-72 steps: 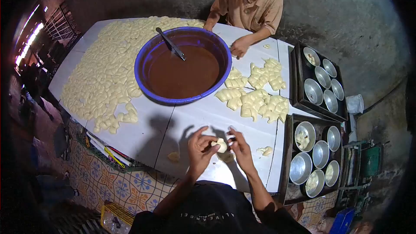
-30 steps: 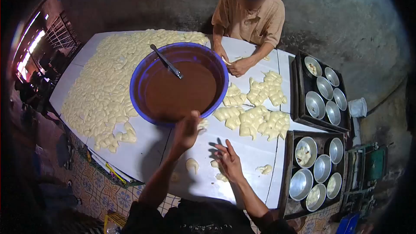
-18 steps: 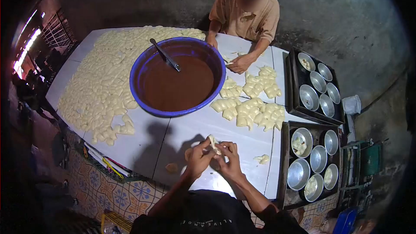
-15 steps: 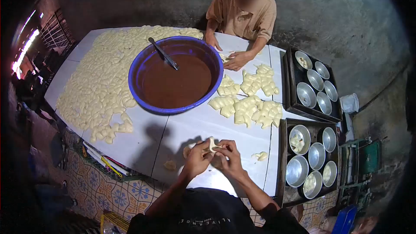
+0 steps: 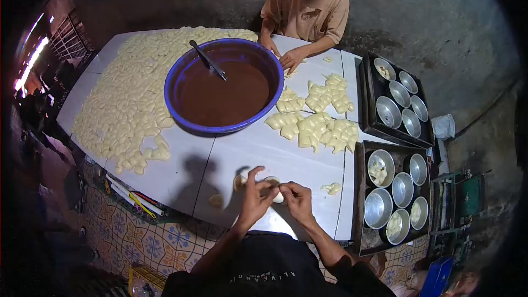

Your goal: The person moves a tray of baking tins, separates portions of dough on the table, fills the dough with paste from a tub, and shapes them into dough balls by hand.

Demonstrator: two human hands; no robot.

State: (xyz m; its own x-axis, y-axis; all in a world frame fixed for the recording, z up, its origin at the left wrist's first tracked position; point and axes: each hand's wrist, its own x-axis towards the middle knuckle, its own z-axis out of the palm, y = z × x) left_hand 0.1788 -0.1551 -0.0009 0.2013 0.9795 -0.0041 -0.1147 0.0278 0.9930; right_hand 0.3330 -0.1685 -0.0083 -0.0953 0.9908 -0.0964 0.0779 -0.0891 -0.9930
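Note:
In front of my body, both hands work on a small piece of pale dough (image 5: 277,197). My left hand (image 5: 256,199) grips it from the left between thumb and fingers, with one finger raised. From the right, my right hand (image 5: 297,202) pinches it with the fingertips. The fingers partly cover the dough. Just left of my hands lie two small filled-looking dough rounds, one nearer (image 5: 215,201) and one farther (image 5: 239,182). A small dough scrap (image 5: 331,188) lies to the right.
A large blue basin (image 5: 170,96) of brown paste holds a dark utensil (image 5: 208,60). Many dough pieces (image 5: 118,110) cover the left side; flattened clusters (image 5: 313,131) lie right of the basin. Two dark trays (image 5: 358,203) carry round metal tins. Across the table, a person's hands (image 5: 293,59) handle dough.
The dough between my hands has gone from stretched upward to lower and more bunched. My left fingers have opened upward slightly. The other person's hands have shifted a little.

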